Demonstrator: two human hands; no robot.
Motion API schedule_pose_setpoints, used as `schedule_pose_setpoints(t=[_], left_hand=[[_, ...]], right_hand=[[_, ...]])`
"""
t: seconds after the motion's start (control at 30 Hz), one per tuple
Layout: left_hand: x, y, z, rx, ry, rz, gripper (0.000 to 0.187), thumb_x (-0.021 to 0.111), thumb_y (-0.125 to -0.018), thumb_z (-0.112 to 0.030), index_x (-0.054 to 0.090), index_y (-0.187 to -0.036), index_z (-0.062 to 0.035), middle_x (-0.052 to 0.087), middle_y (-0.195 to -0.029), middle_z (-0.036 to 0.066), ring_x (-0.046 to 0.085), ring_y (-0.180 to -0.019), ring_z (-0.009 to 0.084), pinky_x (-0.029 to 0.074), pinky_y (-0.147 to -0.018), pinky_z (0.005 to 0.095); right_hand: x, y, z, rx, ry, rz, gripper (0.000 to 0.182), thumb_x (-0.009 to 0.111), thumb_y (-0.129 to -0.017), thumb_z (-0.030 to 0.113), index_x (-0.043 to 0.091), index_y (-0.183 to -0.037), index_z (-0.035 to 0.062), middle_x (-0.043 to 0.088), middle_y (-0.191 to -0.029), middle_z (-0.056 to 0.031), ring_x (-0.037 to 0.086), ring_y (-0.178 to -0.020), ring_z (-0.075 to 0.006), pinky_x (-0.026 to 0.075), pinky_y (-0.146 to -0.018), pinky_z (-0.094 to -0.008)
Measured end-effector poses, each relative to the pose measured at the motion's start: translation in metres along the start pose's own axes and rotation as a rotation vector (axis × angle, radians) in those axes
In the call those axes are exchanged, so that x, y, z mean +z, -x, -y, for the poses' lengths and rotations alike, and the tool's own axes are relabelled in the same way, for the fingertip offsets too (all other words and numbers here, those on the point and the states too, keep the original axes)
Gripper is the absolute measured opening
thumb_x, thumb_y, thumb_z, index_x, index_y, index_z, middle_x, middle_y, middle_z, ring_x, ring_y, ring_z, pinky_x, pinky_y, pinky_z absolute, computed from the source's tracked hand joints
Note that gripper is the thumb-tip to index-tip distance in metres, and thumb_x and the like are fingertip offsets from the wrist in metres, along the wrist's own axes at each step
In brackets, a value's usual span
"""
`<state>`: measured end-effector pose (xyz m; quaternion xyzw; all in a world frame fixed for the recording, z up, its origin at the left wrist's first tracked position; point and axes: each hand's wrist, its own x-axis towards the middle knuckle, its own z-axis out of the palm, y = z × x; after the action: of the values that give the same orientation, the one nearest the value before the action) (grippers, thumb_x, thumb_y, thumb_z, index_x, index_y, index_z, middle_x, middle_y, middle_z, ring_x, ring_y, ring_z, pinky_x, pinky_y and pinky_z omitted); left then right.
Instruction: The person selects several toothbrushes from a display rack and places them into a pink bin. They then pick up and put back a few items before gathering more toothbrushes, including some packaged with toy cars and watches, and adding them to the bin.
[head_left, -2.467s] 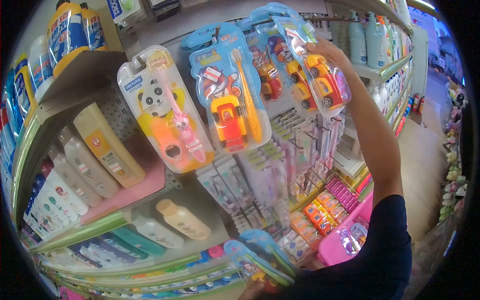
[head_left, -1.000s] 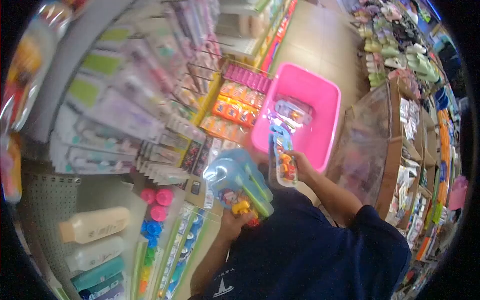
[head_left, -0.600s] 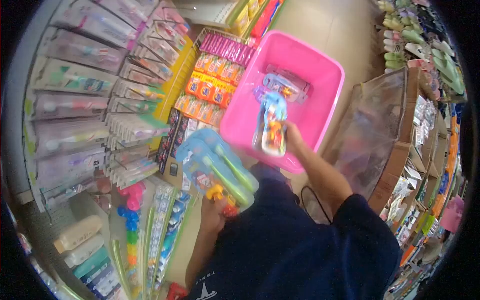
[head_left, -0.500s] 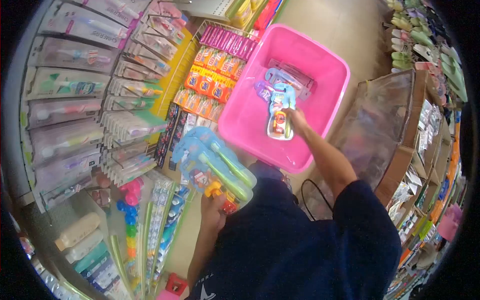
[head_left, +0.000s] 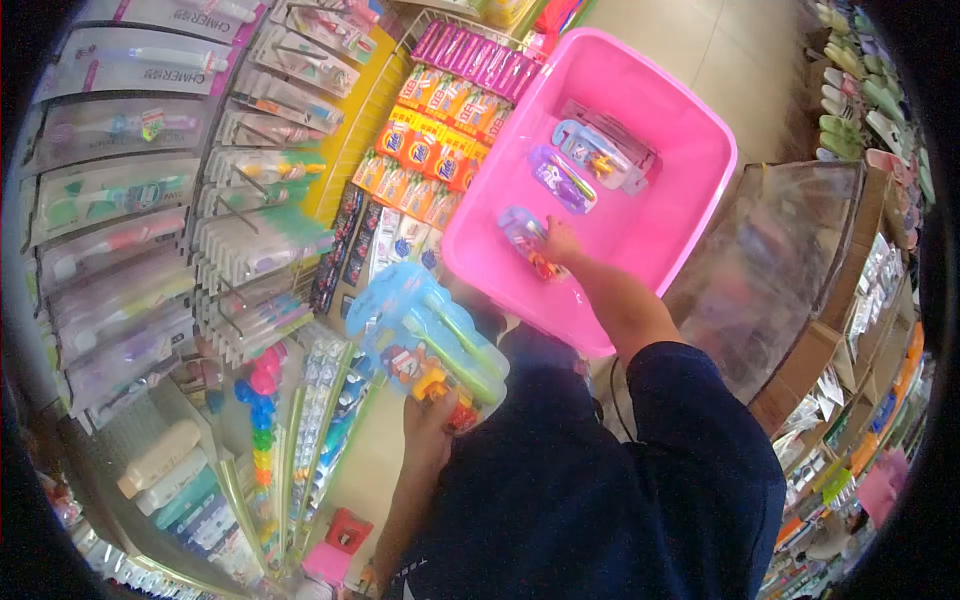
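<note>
My left hand (head_left: 430, 425) is closed on the lower end of some blue blister-packed toothbrushes (head_left: 440, 325) with green handles and a yellow and red toy figure, held outside the pink tub (head_left: 465, 225). Inside the tub, my right hand (head_left: 563, 243) grips the edge of another toothbrush pack (head_left: 522, 232), purple-blue with red at its lower end. Just above it lies a purple toothbrush pack (head_left: 562, 180), flat on the tub floor. Farther up, a blue toothbrush pack (head_left: 598, 150) rests partly over other clear packaging.
Hanging toothbrush packs (head_left: 120, 125) fill the rack on the left. Stacked orange Tide boxes (head_left: 430, 145) sit in a wire basket beside the tub. To the right stand plastic-covered cardboard boxes (head_left: 780, 250) and slippers (head_left: 890, 130). Colourful linked plastic pieces (head_left: 262, 425) lie low on the left.
My right hand has moved left and slightly down within the tub, with a pack. The purple pack, partly covered before, now shows fully. My left hand keeps its hold.
</note>
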<state>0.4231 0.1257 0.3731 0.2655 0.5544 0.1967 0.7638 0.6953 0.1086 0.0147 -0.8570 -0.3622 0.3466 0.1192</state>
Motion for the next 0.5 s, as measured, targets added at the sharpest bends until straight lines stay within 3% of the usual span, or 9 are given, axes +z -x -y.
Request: schedule_pose_setpoints(t=[0.03,0.13,0.23,0.3,0.37,0.43,0.47,0.5], left_hand=[[0.0,-0.003,0.0,-0.005,-0.01,0.014,0.059,0.058,-0.086,-0.005,0.032,-0.139,0.0003,0.048,-0.128,0.015,0.053,-0.116,0.0263,0.044,-0.099,0.0407],[0.002,-0.012,-0.006,-0.075,-0.057,0.035,0.061,0.061,-0.085,-0.007,0.032,-0.138,-0.0006,0.047,-0.128,0.014,0.051,-0.117,0.023,0.044,-0.098,0.0378],[-0.001,-0.042,0.001,0.031,-0.283,0.078,0.062,0.063,-0.084,-0.008,0.034,-0.138,-0.0016,0.046,-0.128,0.012,0.049,-0.117,0.0197,0.043,-0.097,0.0353],[0.019,-0.063,-0.004,0.092,-0.377,0.14,0.07,0.068,-0.082,-0.015,0.03,-0.139,-0.0014,0.045,-0.128,0.012,0.048,-0.116,0.0196,0.044,-0.096,0.0346],[0.014,-0.098,0.017,0.099,-0.538,0.236,0.076,0.071,-0.081,-0.019,0.027,-0.14,-0.0011,0.046,-0.128,0.012,0.049,-0.116,0.0203,0.044,-0.095,0.0346],[0.032,-0.114,0.032,0.219,-0.537,0.408,0.085,0.075,-0.077,-0.025,0.022,-0.14,-0.0003,0.048,-0.127,0.015,0.051,-0.116,0.0246,0.045,-0.094,0.0378],[0.047,-0.112,0.023,0.308,-0.968,0.336,0.095,0.073,-0.078,-0.037,0.012,-0.142,-0.003,0.053,-0.121,0.017,0.056,-0.112,0.0274,0.047,-0.093,0.041],[0.061,-0.109,0.014,0.307,-1.072,0.357,0.097,0.074,-0.077,-0.039,0.012,-0.142,-0.002,0.055,-0.119,0.019,0.058,-0.109,0.0301,0.048,-0.092,0.0414]], right_hand=[[0.003,0.0,0.0,-0.028,0.078,-0.141,0.054,0.071,-0.079,0.033,0.052,-0.117,-0.0009,0.063,-0.105,-0.022,0.064,-0.095,-0.0333,0.051,-0.079,-0.0432],[0.003,-0.028,-0.021,-0.025,-0.245,-0.193,0.049,0.07,-0.082,0.034,0.056,-0.113,-0.0017,0.064,-0.103,-0.0193,0.064,-0.092,-0.0305,0.052,-0.079,-0.0428],[-0.078,0.022,0.025,-0.139,-0.599,0.192,0.044,0.067,-0.085,0.036,0.06,-0.109,-0.001,0.065,-0.102,-0.0149,0.064,-0.09,-0.027,0.052,-0.079,-0.0422],[-0.118,0.068,0.059,-0.087,-0.897,0.581,0.052,0.065,-0.088,0.037,0.052,-0.125,0.0018,0.06,-0.118,-0.0131,0.059,-0.103,-0.0241,0.05,-0.087,-0.0413],[-0.132,0.111,0.077,-0.135,-1.281,0.73,0.065,0.063,-0.088,0.04,0.038,-0.137,0.0051,0.049,-0.132,-0.0158,0.053,-0.118,-0.0246,0.045,-0.096,-0.0404],[-0.104,0.129,0.073,-0.184,-1.549,0.698,0.075,0.062,-0.09,0.039,0.024,-0.145,0.0051,0.042,-0.139,-0.0168,0.049,-0.121,-0.0282,0.041,-0.102,-0.0411],[-0.118,0.138,0.084,-0.137,-1.677,0.679,0.071,0.06,-0.091,0.035,0.025,-0.143,0.0034,0.046,-0.135,-0.017,0.051,-0.12,-0.0293,0.042,-0.102,-0.0431],[-0.117,0.136,0.079,-0.035,-1.698,0.685,0.068,0.06,-0.091,0.034,0.028,-0.142,0.0027,0.048,-0.133,-0.0169,0.053,-0.118,-0.0294,0.043,-0.102,-0.0435]])
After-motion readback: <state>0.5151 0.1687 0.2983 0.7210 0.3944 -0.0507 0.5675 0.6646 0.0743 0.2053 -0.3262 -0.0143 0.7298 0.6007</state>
